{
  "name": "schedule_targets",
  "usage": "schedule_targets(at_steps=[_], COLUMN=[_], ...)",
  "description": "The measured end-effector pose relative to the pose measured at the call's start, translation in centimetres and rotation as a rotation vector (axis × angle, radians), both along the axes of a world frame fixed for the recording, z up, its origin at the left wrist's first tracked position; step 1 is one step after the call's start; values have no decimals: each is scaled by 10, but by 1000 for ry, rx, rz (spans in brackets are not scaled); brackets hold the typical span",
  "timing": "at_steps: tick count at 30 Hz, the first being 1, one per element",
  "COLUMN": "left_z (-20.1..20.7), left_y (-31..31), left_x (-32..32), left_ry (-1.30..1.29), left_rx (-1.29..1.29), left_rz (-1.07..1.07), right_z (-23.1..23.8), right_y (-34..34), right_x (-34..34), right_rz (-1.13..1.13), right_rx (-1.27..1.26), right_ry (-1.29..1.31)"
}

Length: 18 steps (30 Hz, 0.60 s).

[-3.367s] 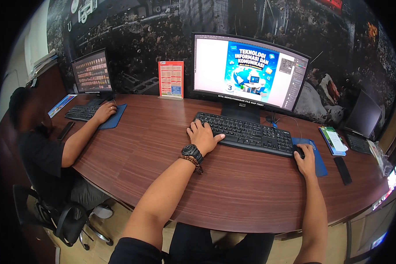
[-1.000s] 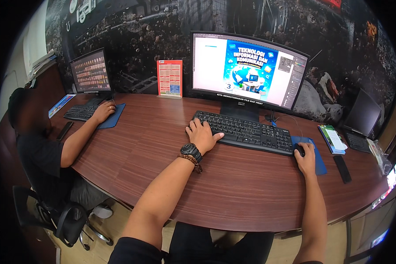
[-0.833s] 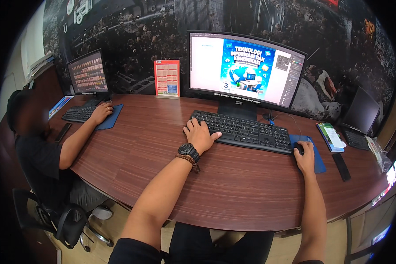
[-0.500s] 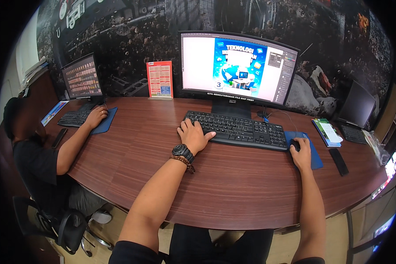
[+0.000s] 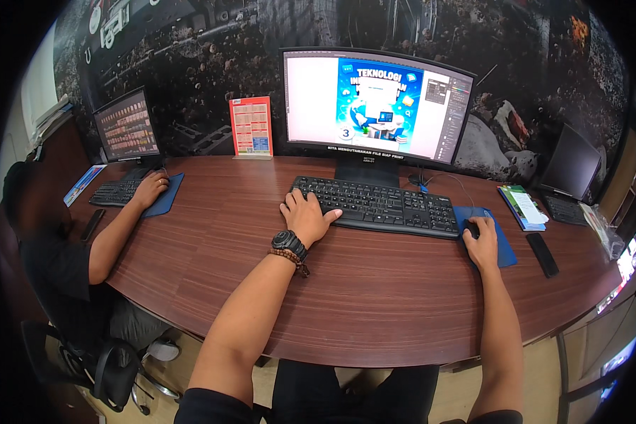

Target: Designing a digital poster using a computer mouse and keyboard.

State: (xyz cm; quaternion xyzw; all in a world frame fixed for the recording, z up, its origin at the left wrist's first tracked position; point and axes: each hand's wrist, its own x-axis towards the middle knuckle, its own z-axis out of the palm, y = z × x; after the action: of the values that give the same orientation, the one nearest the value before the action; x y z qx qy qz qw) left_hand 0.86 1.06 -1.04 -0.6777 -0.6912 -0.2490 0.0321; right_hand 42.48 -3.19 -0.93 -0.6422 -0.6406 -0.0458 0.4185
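My left hand [image 5: 307,218] rests at the left end of a black keyboard [image 5: 374,205], its fingers spread over the keys and the thumb stretched out along the front edge. A black watch [image 5: 288,244] and a beaded bracelet circle that wrist. On a blue mouse pad [image 5: 503,247], my right hand [image 5: 482,246] is curled over a black computer mouse [image 5: 469,229], which its fingers partly cover. Behind the keyboard stands a wide curved monitor [image 5: 309,99] showing a blue poster with a globe in editing software.
To my left a co-worker [image 5: 56,261] sits with a hand at another mouse, before a second monitor [image 5: 127,131]. A red-framed calendar card [image 5: 251,127] stands near the wall. Rightward lie booklets [image 5: 523,208], a black phone [image 5: 542,255] and a dark monitor [image 5: 574,162].
The whole view has shifted slightly, with the desk and monitor appearing a little farther left. Both my hands keep their places on the keyboard and the mouse.
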Motion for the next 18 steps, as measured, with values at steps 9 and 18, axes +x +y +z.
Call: schedule_targets(at_steps=[9, 18], left_z=[-4, 3], left_y=[1, -1], left_x=[0, 1], left_ry=[24, -13], left_rx=[18, -38], left_rz=[15, -12], right_z=[-2, -1], right_y=[0, 0], right_x=[0, 0], right_rz=[11, -4], right_rx=[19, 4], right_ry=[-1, -3])
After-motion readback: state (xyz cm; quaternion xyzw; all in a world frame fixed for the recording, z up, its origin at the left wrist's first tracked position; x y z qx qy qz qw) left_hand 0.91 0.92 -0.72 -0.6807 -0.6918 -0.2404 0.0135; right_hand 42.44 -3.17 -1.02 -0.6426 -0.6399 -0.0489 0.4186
